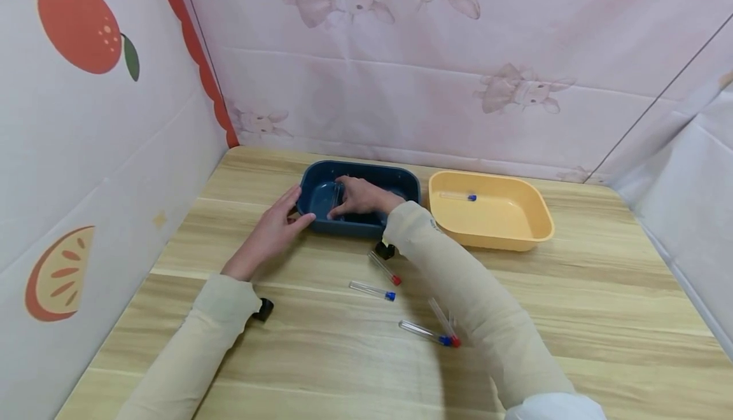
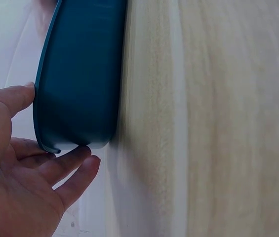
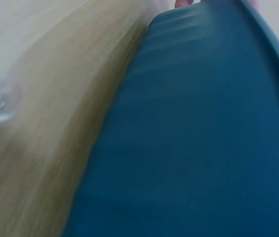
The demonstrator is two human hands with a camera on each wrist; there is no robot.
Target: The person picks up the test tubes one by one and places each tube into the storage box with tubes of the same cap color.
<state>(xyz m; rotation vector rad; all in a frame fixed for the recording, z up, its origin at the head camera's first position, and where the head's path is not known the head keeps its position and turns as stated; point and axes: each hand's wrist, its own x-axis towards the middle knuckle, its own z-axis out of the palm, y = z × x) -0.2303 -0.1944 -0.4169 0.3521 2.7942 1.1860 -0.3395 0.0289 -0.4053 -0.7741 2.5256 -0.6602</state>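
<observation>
A dark blue bin (image 1: 361, 229) stands at the back of the table. My left hand (image 1: 277, 226) touches its left end, thumb near the rim and fingers spread. In the left wrist view the left hand (image 2: 25, 177) has fairly straight fingers around the bin's corner (image 2: 80, 74). Inside the bin, my right hand (image 1: 363, 196) is curled, with a clear test tube (image 1: 336, 198) between thumb and fingers; the tube's cap is hard to make out. The right wrist view shows mainly the bin's outer wall (image 3: 193, 123); the right hand's fingers are hidden there.
To the right is a yellow bin (image 1: 487, 240) holding a blue-capped tube (image 1: 458, 196). On the table lie a red-capped tube (image 1: 385, 268), a blue-capped tube (image 1: 372, 291), another blue-capped tube (image 1: 425, 332) and another red-capped tube (image 1: 441, 315) crossing near its cap. Printed cloth walls surround the table.
</observation>
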